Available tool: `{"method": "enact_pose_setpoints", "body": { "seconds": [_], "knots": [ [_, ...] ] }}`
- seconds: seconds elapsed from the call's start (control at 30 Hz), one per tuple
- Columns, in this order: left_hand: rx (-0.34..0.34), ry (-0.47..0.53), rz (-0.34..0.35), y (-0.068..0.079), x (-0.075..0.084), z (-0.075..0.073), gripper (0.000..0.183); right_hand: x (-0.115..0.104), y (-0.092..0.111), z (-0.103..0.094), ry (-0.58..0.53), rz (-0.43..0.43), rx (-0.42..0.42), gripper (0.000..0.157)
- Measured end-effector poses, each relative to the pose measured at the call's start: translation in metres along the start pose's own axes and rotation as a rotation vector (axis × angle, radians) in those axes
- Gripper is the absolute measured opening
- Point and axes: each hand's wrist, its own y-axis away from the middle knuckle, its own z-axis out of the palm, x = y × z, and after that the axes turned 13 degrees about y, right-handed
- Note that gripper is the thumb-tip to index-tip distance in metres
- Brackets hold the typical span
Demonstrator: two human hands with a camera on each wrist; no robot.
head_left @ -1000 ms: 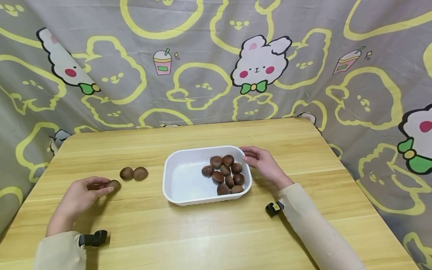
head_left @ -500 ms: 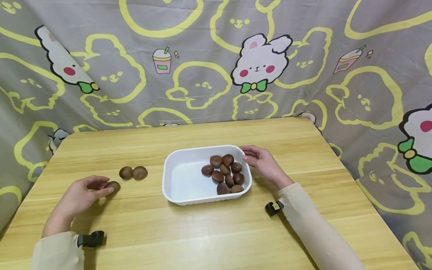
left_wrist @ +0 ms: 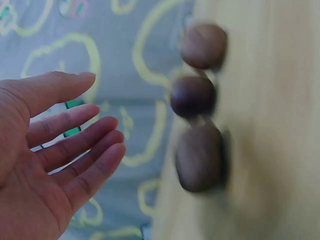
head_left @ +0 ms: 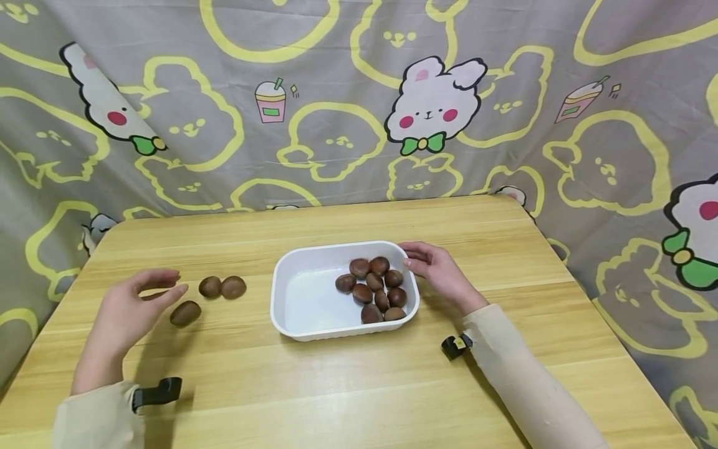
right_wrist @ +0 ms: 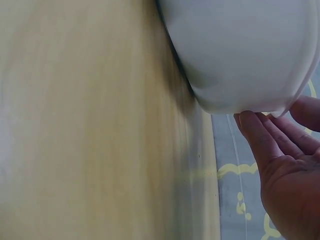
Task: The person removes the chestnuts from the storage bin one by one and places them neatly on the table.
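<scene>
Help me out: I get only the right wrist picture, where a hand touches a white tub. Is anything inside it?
Observer: Yes, from the head view: brown chestnuts lie inside the tub, gathered toward the end nearest the right hand.
Visitor: Nice! And the other hand, which I can't see at all: is it holding something?
Observer: No, the left hand is empty, not touching the lone chestnut beside it on the table.
</scene>
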Motion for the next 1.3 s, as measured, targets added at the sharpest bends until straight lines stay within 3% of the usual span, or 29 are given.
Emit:
{"method": "enact_pose_setpoints", "body": {
  "seconds": [0.23,0.5,0.8,1.1,1.3],
  "knots": [
    [-0.007,0.074,0.061,-0.002,0.041,0.014,0.044,0.001,0.001,0.0,-0.002,-0.001,-0.002,0.039],
    [-0.064,0.208,0.152,-0.011,0.068,0.048,0.036,0.0,0.001,-0.002,0.013,-0.002,0.0,0.039],
    [-0.2,0.31,0.289,-0.026,0.083,0.102,0.029,0.0,0.001,-0.002,0.001,0.014,0.002,0.039],
    [-0.322,0.359,0.334,-0.028,0.104,0.153,0.027,0.0,0.0,-0.003,0.005,0.002,-0.012,0.04],
    [-0.394,0.35,0.352,-0.033,0.106,0.179,0.03,-0.001,-0.001,-0.001,-0.001,0.003,-0.016,0.04]
  ]
}}
